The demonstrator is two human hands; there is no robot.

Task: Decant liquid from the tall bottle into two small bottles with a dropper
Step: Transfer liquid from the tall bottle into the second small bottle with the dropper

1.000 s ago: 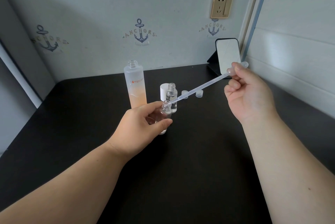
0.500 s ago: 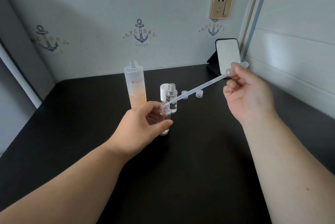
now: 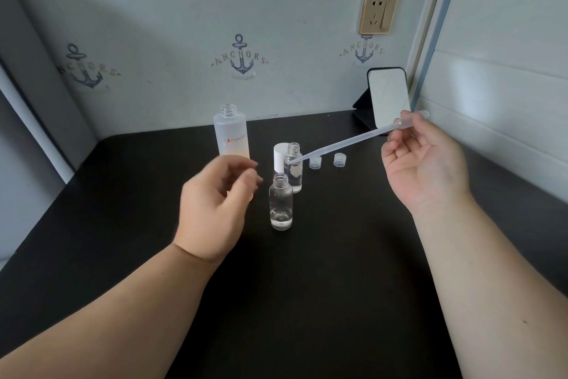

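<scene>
A tall frosted bottle (image 3: 231,133) with peach liquid stands uncapped at the back of the black table (image 3: 307,286). A small clear bottle (image 3: 280,202) stands upright and open in the middle, a little liquid at its bottom. A second small bottle (image 3: 294,169) stands just behind it. My left hand (image 3: 215,203) hovers left of the near bottle, fingers loosely curled, holding nothing. My right hand (image 3: 421,163) pinches the bulb end of a translucent plastic dropper (image 3: 347,142), whose tip points at the far bottle's neck.
A white cap (image 3: 280,157) stands beside the far small bottle. Two small clear caps (image 3: 315,162) (image 3: 339,160) lie to the right. A mirror (image 3: 388,96) on a black stand leans at the back right corner, under a wall socket (image 3: 378,12).
My left hand let go of the near small bottle and drew back to the left; the bottle now stands on the table. The dropper tip lifted away from its mouth.
</scene>
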